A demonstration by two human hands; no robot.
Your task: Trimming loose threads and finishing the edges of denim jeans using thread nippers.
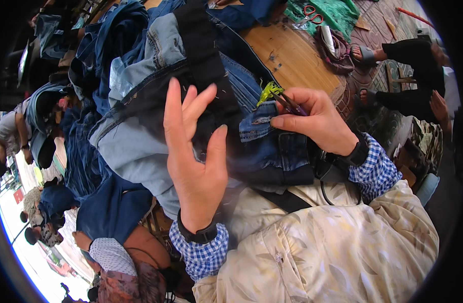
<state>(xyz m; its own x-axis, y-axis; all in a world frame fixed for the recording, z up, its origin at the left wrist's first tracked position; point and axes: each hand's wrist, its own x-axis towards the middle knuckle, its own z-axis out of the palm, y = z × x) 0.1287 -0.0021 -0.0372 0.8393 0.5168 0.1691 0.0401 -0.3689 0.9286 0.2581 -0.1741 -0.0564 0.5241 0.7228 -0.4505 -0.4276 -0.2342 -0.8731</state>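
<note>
A pair of denim jeans (259,125) lies turned partly inside out across my lap, with its black inner waistband and pale blue pocket lining (140,146) showing. My left hand (195,146) hovers over the black band, its fingers spread and nothing in them. Small white thread ends are scattered on the band. In my right hand (314,118) are dark thread snips (291,105) with a yellow-green tassel (270,93), held near the buttonhole end of the waistband. The thumb rests close to the denim there; whether it presses on it I cannot tell.
A wooden tabletop (287,55) lies beyond the jeans. Red-handled scissors (308,17) rest on green plastic (337,15) at the far right. Denim garments (115,45) are heaped at the left. A seated person's legs (408,76) are at the right; other people work at the left.
</note>
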